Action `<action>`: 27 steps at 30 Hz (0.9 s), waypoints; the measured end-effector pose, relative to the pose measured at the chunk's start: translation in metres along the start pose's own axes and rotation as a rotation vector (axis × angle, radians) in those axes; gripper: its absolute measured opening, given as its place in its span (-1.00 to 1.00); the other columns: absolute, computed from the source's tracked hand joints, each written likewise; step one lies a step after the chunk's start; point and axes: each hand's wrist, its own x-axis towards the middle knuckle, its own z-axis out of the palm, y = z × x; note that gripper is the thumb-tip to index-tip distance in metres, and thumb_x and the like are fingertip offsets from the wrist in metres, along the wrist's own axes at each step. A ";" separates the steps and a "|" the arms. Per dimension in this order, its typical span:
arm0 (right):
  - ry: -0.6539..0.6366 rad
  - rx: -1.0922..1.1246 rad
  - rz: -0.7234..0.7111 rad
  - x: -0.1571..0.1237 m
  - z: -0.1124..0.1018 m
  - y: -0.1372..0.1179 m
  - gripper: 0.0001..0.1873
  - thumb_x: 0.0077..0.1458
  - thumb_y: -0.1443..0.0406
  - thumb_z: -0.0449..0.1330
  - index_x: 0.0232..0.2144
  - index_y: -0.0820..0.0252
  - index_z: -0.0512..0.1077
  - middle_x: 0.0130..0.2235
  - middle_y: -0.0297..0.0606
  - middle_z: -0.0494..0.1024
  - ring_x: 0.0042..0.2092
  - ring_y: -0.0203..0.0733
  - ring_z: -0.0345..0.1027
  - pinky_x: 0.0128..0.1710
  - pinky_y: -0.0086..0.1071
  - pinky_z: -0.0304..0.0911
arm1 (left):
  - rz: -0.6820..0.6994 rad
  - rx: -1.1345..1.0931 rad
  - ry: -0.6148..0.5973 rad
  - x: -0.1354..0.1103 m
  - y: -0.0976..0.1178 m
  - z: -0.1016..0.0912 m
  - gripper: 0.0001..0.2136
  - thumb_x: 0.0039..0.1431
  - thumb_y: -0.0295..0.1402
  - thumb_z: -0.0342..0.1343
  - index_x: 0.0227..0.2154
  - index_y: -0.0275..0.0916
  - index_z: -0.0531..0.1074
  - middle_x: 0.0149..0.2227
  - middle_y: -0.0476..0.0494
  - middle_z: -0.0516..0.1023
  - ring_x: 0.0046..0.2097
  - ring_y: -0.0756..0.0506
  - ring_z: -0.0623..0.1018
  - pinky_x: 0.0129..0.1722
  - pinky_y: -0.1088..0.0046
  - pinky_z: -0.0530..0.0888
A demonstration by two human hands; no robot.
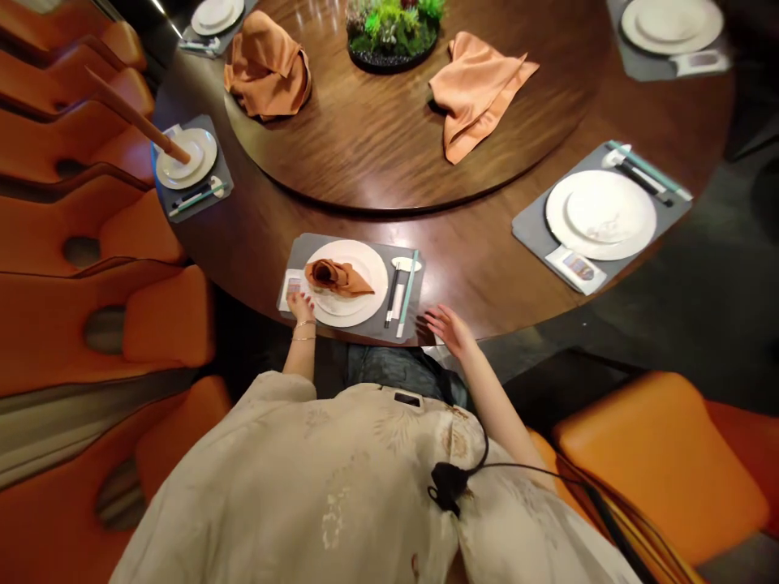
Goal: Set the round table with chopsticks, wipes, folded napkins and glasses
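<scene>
A folded orange-brown napkin (pixel 342 277), shaped with a rolled coil at one end and a point at the other, lies on stacked white plates (pixel 371 304) in front of me. The plates rest on a grey placemat (pixel 359 331). My left hand (pixel 301 308) is at the plates' left edge by a white packet (pixel 290 280); its fingers are loosely bent and I see nothing held. Right of the placemat, my right hand (pixel 450 328) hovers by the table edge, fingers spread and empty. Black chopsticks (pixel 393 298) and a teal-and-white sleeve (pixel 408 294) lie between it and the plates.
The round wooden table (pixel 468 251) carries a raised turntable (pixel 365 154) with a crumpled orange napkin (pixel 268 69), a loosely spread one (pixel 478 93) and a green plant arrangement (pixel 395 32). Another place setting (pixel 600 211) is at right. Orange chairs (pixel 164 316) line the left.
</scene>
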 end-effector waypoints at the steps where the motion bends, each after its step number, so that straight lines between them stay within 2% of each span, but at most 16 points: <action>1: 0.044 0.006 -0.038 -0.005 -0.030 -0.011 -0.90 0.11 0.29 0.15 -0.27 0.09 0.41 -0.26 -0.33 0.59 -0.25 -0.27 0.52 -0.26 -0.41 0.44 | -0.006 0.035 0.032 -0.020 -0.011 0.002 -0.74 0.32 -0.32 -0.24 -0.04 -0.16 0.28 -0.28 -0.04 0.45 -0.34 0.08 0.50 -0.45 0.66 0.32; 2: 0.098 0.012 -0.075 -0.009 -0.059 -0.023 -0.90 0.10 0.28 0.16 -0.28 0.08 0.42 -0.27 -0.33 0.59 -0.24 -0.27 0.52 -0.25 -0.40 0.44 | -0.009 0.044 0.033 -0.043 -0.023 0.005 -0.71 0.32 -0.33 -0.28 -0.07 -0.19 0.30 -0.33 -0.04 0.43 -0.35 0.06 0.49 -0.47 0.65 0.30; 4: 0.209 0.006 -0.130 -0.017 -0.112 -0.044 -0.90 0.08 0.24 0.16 -0.30 0.07 0.42 -0.26 -0.32 0.58 -0.20 -0.25 0.51 -0.20 -0.35 0.43 | 0.044 0.083 -0.058 -0.092 -0.045 0.022 -0.73 0.29 -0.32 -0.24 -0.20 -0.21 0.37 -0.42 -0.03 0.41 -0.36 0.02 0.47 -0.44 0.61 0.33; 6: 0.286 -0.015 -0.160 -0.021 -0.150 -0.066 -0.87 0.06 0.22 0.15 -0.31 0.06 0.43 -0.21 -0.30 0.59 -0.14 -0.21 0.50 -0.15 -0.30 0.42 | 0.235 0.196 -0.293 -0.136 -0.054 0.053 -0.77 0.26 -0.29 -0.13 -0.35 -0.19 0.42 -0.43 -0.05 0.43 -0.30 -0.03 0.50 -0.31 0.54 0.41; 8: 0.297 -0.029 -0.184 -0.021 -0.173 -0.090 -0.83 0.04 0.20 0.15 -0.28 0.07 0.44 -0.14 -0.27 0.59 -0.08 -0.18 0.49 -0.11 -0.26 0.41 | 0.509 0.309 -0.560 -0.163 -0.039 0.100 -0.82 0.21 -0.28 -0.02 -0.33 -0.17 0.48 -0.27 -0.13 0.53 -0.12 -0.10 0.52 -0.07 0.45 0.43; 9: 0.281 -0.032 -0.198 -0.019 -0.179 -0.104 -0.80 0.02 0.20 0.16 -0.27 0.07 0.45 -0.11 -0.26 0.58 -0.06 -0.17 0.48 -0.10 -0.25 0.40 | 0.641 0.360 -0.648 -0.169 -0.023 0.128 -0.81 0.18 -0.28 0.02 -0.24 -0.16 0.50 -0.12 -0.17 0.54 0.01 -0.14 0.49 0.06 0.40 0.39; 10: 0.255 -0.038 -0.213 -0.017 -0.183 -0.119 -0.78 0.00 0.19 0.17 -0.26 0.06 0.46 -0.09 -0.25 0.58 -0.05 -0.16 0.48 -0.09 -0.25 0.39 | 0.749 0.406 -0.687 -0.169 -0.002 0.157 -0.75 0.15 -0.29 0.07 -0.12 -0.17 0.48 0.04 -0.22 0.49 0.14 -0.18 0.41 0.18 0.35 0.30; 11: 0.225 -0.051 -0.227 -0.014 -0.184 -0.134 -0.75 -0.02 0.17 0.19 -0.25 0.07 0.47 -0.07 -0.24 0.58 -0.05 -0.14 0.48 -0.09 -0.25 0.38 | 0.838 0.483 -0.656 -0.163 0.023 0.187 -0.64 0.12 -0.30 0.10 -0.01 -0.22 0.43 0.16 -0.28 0.39 0.25 -0.22 0.30 0.26 0.29 0.20; 13: 0.170 -0.103 -0.240 -0.006 -0.184 -0.164 -0.68 -0.07 0.11 0.25 -0.23 0.08 0.48 -0.06 -0.21 0.58 -0.05 -0.11 0.48 -0.10 -0.24 0.38 | 0.905 0.683 -0.431 -0.139 0.072 0.240 -0.44 0.14 -0.26 0.09 0.19 -0.38 0.24 0.32 -0.45 0.12 0.37 -0.32 0.04 0.32 0.08 0.05; 15: 0.134 -0.167 -0.223 0.005 -0.190 -0.191 -0.56 -0.15 0.04 0.32 -0.22 0.09 0.50 -0.07 -0.17 0.59 -0.08 -0.07 0.49 -0.12 -0.24 0.37 | 0.835 0.828 -0.190 -0.109 0.106 0.281 -0.32 0.19 -0.18 0.03 0.25 -0.56 0.09 0.34 -0.63 -0.01 0.39 -0.42 -0.05 0.29 -0.08 0.00; 16: 0.122 -0.192 -0.196 0.011 -0.196 -0.203 -0.50 -0.21 0.01 0.36 -0.21 0.10 0.50 -0.09 -0.16 0.59 -0.09 -0.06 0.49 -0.13 -0.23 0.37 | 0.764 0.888 -0.130 -0.095 0.114 0.297 -0.28 0.19 -0.14 0.01 0.25 -0.64 0.07 0.33 -0.70 -0.01 0.37 -0.45 -0.02 0.27 -0.11 0.03; 17: 0.124 -0.210 -0.174 0.019 -0.206 -0.214 -0.45 -0.26 -0.03 0.39 -0.22 0.11 0.51 -0.10 -0.15 0.60 -0.11 -0.05 0.50 -0.13 -0.22 0.37 | 0.710 0.931 -0.087 -0.085 0.116 0.311 -0.24 0.19 -0.10 0.00 0.24 -0.69 0.05 0.32 -0.74 0.00 0.37 -0.47 0.00 0.26 -0.10 0.06; 19: 0.144 -0.241 -0.119 0.033 -0.231 -0.233 -0.39 -0.33 -0.08 0.41 -0.23 0.12 0.52 -0.13 -0.14 0.61 -0.11 -0.02 0.51 -0.11 -0.19 0.37 | 0.676 0.972 -0.006 -0.076 0.107 0.333 -0.17 0.19 -0.02 -0.03 0.27 -0.71 0.01 0.32 -0.73 -0.02 0.37 -0.48 0.00 0.25 -0.05 0.11; 23: 0.170 -0.345 -0.045 0.056 -0.281 -0.270 -0.39 -0.34 -0.13 0.39 -0.26 0.06 0.53 -0.14 -0.19 0.63 -0.05 0.06 0.50 -0.01 -0.07 0.35 | 0.675 1.038 0.126 -0.090 0.084 0.355 -0.14 0.21 0.06 -0.13 0.32 -0.62 -0.08 0.36 -0.62 -0.08 0.39 -0.42 -0.05 0.25 0.01 0.14; 25: 0.158 -0.417 -0.039 0.067 -0.293 -0.289 -0.49 -0.30 -0.16 0.32 -0.31 -0.09 0.55 -0.19 -0.35 0.65 -0.04 0.05 0.51 0.05 -0.03 0.32 | 0.646 1.086 0.131 -0.100 0.085 0.359 -0.14 0.21 0.06 -0.13 0.32 -0.62 -0.09 0.36 -0.62 -0.08 0.38 -0.41 -0.04 0.25 0.04 0.16; 27: 0.148 -0.469 -0.032 0.081 -0.293 -0.308 -0.60 -0.30 -0.19 0.27 -0.38 -0.27 0.54 -0.25 -0.54 0.65 -0.04 0.02 0.51 0.07 -0.03 0.32 | 0.621 1.114 0.102 -0.108 0.089 0.362 -0.14 0.20 0.04 -0.10 0.32 -0.64 -0.09 0.36 -0.63 -0.09 0.38 -0.42 -0.02 0.25 0.05 0.16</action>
